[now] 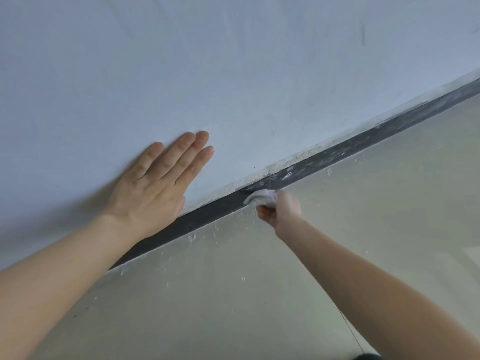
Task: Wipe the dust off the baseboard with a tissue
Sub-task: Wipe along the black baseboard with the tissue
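Observation:
A dark grey baseboard [345, 149] runs diagonally from lower left to upper right between wall and floor. Its stretch to the right of my right hand is streaked with whitish dust, while the stretch to the left looks darker and cleaner. My right hand [281, 209] is shut on a crumpled white tissue [262, 196], which presses against the baseboard near the middle of the view. My left hand [155, 185] lies flat on the wall above the baseboard, fingers stretched out together, holding nothing.
The pale bluish wall [233, 74] fills the upper half. A light greenish-grey floor [363, 216] lies below, with white crumbs and dust specks [193, 237] scattered near the baseboard. A thin dark line [350, 331] crosses the floor at the lower right.

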{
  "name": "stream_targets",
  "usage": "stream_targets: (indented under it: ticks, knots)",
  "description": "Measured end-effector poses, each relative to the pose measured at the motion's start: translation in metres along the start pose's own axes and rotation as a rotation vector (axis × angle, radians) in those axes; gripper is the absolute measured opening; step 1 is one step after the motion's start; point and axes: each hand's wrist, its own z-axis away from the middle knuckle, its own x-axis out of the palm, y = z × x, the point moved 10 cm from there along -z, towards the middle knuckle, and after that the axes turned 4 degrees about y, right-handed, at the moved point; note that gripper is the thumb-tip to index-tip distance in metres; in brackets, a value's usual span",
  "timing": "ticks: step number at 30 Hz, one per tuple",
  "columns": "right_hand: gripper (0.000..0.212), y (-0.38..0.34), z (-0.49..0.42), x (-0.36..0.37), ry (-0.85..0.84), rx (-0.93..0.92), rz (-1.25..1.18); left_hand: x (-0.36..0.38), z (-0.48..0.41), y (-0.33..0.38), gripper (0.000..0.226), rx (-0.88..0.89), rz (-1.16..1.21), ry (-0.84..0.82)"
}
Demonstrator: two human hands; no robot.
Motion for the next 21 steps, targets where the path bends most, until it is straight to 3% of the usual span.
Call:
stream_targets:
  ticks: [1,3,6,8,12,16,18,21]
  knots:
    - [0.030,0.031,0.008,0.032,-0.133,0.077,0.090,0.001,0.000,0.000,0.076,0.004,-0.012,-0.017]
    - [0.022,0.092,0.035,0.091,-0.319,0.297,0.051,0.002,0.000,-0.001,0.077,0.011,-0.016,-0.056]
    - [0.023,0.115,0.050,0.139,-0.432,0.393,-0.094,-0.002,0.001,0.001,0.075,0.047,0.017,-0.086]
    - [0.028,0.099,0.041,0.138,-0.391,0.390,-0.173,-0.008,0.001,-0.002,0.074,0.054,0.071,-0.092]
    - [0.036,0.060,-0.006,0.071,-0.095,0.367,-0.312,-0.012,-0.001,-0.005,0.074,0.014,0.185,-0.127]
    - [0.039,0.003,-0.040,-0.008,0.052,0.140,-0.491,-0.007,0.000,-0.002,0.075,0.035,0.125,-0.123]
    - [0.042,-0.010,-0.042,-0.022,0.060,0.064,-0.502,-0.002,0.000,-0.001,0.074,0.054,0.066,-0.107]
    - [0.043,0.021,-0.021,0.020,-0.098,0.057,-0.196,0.003,-0.001,0.001,0.075,0.066,0.016,-0.088]
